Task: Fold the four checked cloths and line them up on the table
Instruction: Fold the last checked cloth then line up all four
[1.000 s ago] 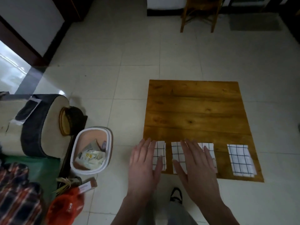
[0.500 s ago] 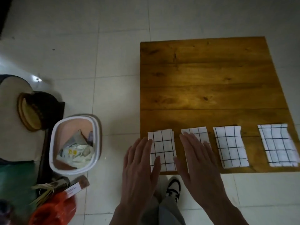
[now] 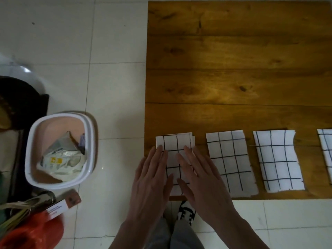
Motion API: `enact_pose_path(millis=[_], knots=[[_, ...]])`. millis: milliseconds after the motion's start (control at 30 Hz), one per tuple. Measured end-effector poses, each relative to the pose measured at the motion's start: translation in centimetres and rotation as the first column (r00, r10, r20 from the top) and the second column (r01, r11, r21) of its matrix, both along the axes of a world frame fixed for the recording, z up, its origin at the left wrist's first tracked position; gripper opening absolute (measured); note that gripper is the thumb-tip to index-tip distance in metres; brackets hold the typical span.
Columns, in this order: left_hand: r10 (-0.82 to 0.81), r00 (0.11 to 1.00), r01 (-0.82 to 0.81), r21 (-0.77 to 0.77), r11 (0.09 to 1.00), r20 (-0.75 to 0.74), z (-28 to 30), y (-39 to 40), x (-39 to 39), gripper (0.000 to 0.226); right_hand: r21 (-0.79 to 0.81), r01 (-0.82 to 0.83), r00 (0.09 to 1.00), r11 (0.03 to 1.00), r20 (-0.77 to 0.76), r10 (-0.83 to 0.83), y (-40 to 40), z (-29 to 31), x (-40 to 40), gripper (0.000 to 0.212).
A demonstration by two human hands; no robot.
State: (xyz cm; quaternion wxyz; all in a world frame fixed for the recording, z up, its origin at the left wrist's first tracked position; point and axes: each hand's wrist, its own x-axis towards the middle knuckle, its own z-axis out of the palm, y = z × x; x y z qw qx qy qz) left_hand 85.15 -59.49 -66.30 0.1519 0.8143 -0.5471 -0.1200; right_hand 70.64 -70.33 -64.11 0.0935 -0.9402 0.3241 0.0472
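Four folded cloths in a row
Our left hand (image 3: 152,178) and right hand (image 3: 203,178) lie flat, fingers straight, gripping nothing — pressing the leftmost cloth (image 3: 175,142) on the table (image 3: 233,69).

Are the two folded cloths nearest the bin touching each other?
Apart. The head view shows a strip of bare wooden table between the leftmost cloth and the second cloth.

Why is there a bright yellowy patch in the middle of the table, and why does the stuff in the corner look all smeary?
Head view: the wooden table has a soft glare patch mid-board, dimmer toward its edges; the orange object at lower left is blurred; the folded cloths stay fairly sharp; the rightmost cloth is cut off by the frame edge.
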Motion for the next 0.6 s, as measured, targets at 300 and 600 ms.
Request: enact_pose_path(millis=[300, 600], knots=[[-0.092, 0.995, 0.091, 0.012, 0.996, 0.049, -1.9, -0.5, 1.4, 0.062, 0.023, 0.001, 0.999, 1.000, -0.046, 0.000, 0.5, -2.1, 0.3, 0.067], [-0.101, 0.993, 0.100, 0.030, 0.995, 0.059, -2.2, -1.7, 1.7, 0.064, 0.063, 0.040, 0.999, 0.997, -0.012, -0.039, -0.3, -2.7, 0.6, 0.068]])
